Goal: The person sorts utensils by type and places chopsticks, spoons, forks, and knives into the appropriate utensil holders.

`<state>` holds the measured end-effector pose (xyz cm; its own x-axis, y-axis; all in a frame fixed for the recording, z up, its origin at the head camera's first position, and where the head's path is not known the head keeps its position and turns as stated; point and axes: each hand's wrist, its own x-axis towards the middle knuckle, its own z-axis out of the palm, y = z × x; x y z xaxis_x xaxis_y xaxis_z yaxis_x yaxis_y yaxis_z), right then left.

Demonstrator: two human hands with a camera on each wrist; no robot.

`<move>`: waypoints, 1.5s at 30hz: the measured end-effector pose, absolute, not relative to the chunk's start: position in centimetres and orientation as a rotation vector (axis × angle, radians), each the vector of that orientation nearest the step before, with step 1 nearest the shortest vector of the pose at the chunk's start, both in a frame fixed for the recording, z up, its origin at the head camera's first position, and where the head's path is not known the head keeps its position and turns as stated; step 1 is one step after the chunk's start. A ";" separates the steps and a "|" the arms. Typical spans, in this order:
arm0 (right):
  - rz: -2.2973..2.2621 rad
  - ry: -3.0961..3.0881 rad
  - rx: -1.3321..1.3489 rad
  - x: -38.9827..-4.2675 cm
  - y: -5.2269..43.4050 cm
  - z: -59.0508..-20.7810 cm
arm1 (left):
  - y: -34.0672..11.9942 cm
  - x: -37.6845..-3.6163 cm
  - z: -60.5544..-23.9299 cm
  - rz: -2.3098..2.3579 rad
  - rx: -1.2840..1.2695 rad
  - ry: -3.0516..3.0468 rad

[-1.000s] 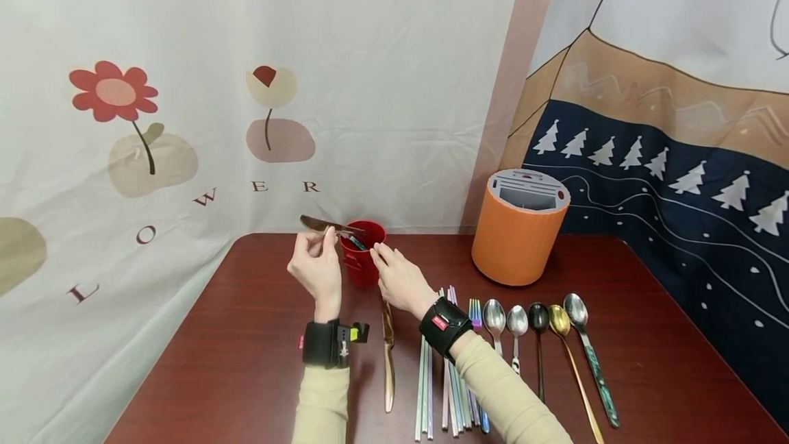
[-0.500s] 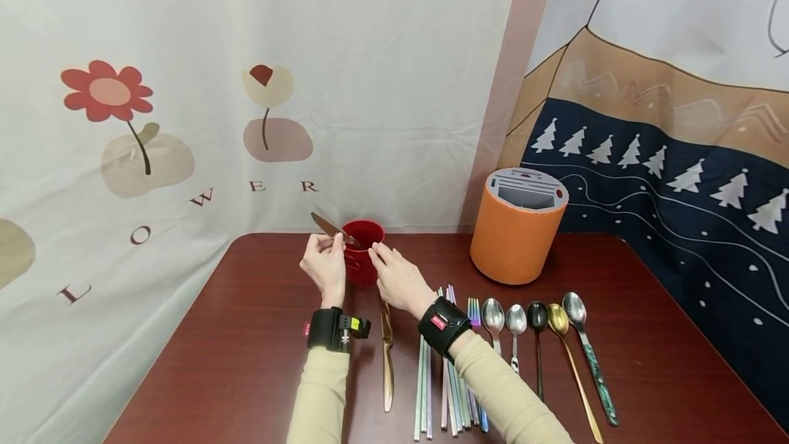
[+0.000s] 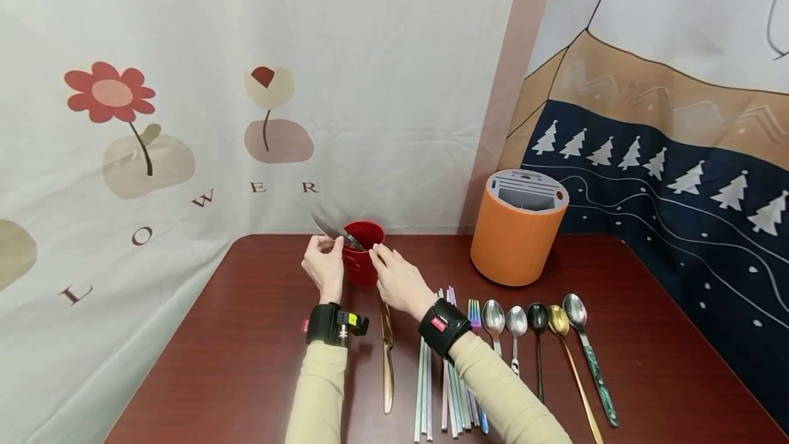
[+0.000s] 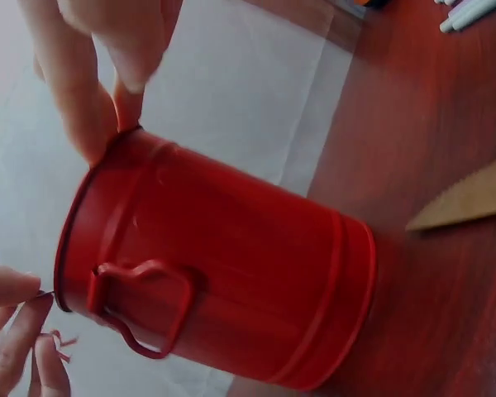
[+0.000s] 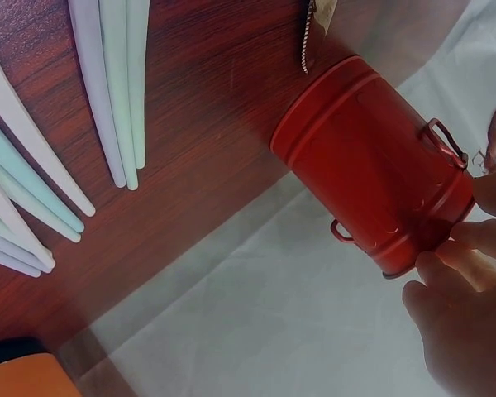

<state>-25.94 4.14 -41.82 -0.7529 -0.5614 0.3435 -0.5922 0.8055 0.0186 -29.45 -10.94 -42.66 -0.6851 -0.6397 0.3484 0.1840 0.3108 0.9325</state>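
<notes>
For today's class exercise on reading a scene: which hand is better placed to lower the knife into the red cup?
Left. The left hand already pinches the knife, tilted into the red cup, while the right hand only steadies the rim.

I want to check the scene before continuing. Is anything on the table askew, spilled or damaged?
Nothing spilled or damaged. The red cup stands upright, steadied at its rim by the right hand. The left hand pinches a knife, tilted into the cup. The spoons lie in a row.

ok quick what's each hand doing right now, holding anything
Left hand: pinches a knife whose lower end is in the red cup.
Right hand: fingertips grip the red cup's rim.
</notes>
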 end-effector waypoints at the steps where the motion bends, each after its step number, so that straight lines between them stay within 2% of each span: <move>1: 0.135 -2.659 0.877 -25.9 4.2 -41.8 | -11.0 -29.5 -42.7 -1.451 0.408 -1.873; 16: 0.106 -2.672 0.867 -26.0 4.0 -42.1 | -11.8 -29.3 -42.7 -1.551 0.400 -2.022; 29: 0.071 -2.645 0.867 -25.8 4.1 -41.9 | -11.1 -26.5 -42.9 -1.459 0.370 -2.223; 45: 0.104 -2.653 0.860 -25.7 4.1 -42.0 | -10.4 -23.6 -42.4 -1.205 0.196 -2.959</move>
<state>-25.73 4.11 -41.96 -0.7548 -0.5554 0.3489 -0.5810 0.8131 0.0375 -23.59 -10.44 -42.38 -0.9907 -0.0910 -0.1007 -0.1355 0.7095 0.6916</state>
